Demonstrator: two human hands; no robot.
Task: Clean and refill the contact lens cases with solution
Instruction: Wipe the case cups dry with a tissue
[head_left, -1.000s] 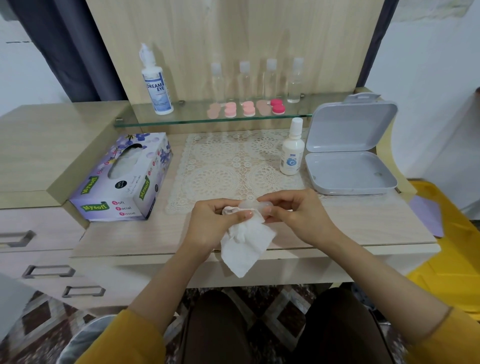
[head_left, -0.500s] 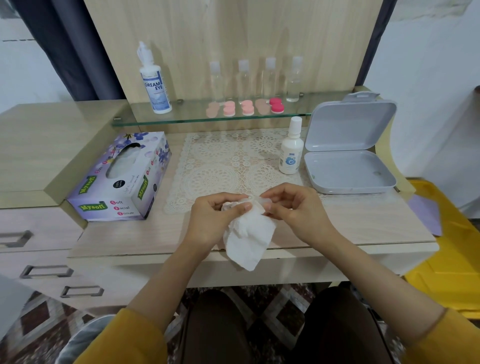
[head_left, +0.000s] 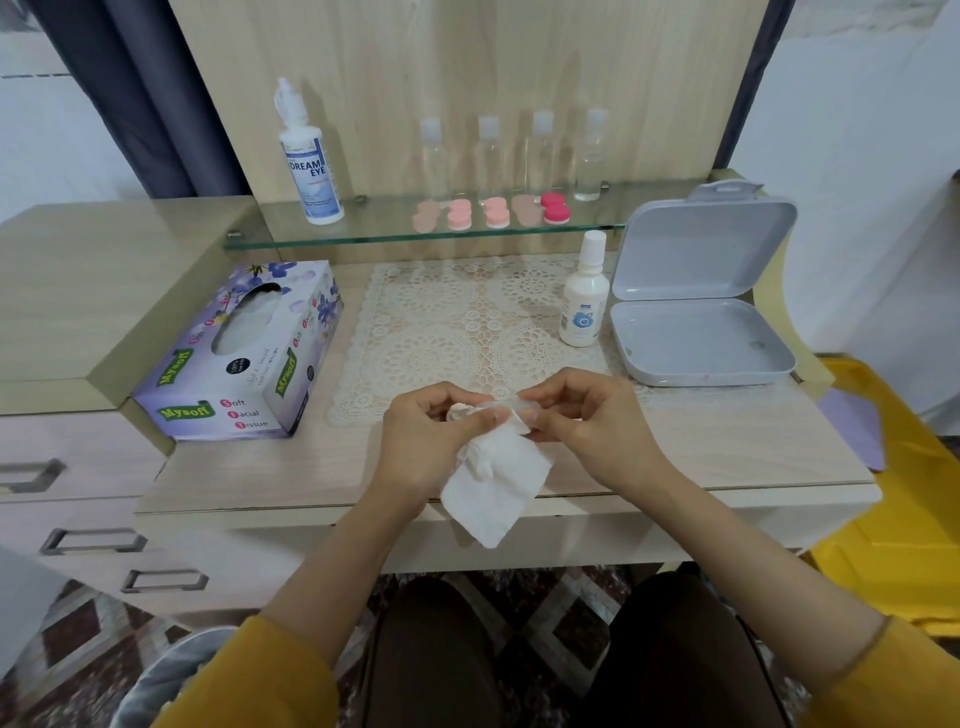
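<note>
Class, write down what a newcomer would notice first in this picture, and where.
At the front edge of the desk, the left hand and right hand hold a white tissue against a clear lens case. Behind, pink lens cases line the glass shelf; an open grey box lies at right.

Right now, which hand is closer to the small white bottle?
Right. The right hand is just in front of the small white bottle; the left hand is farther over toward the tissue box. Both pinch the tissue.
</note>
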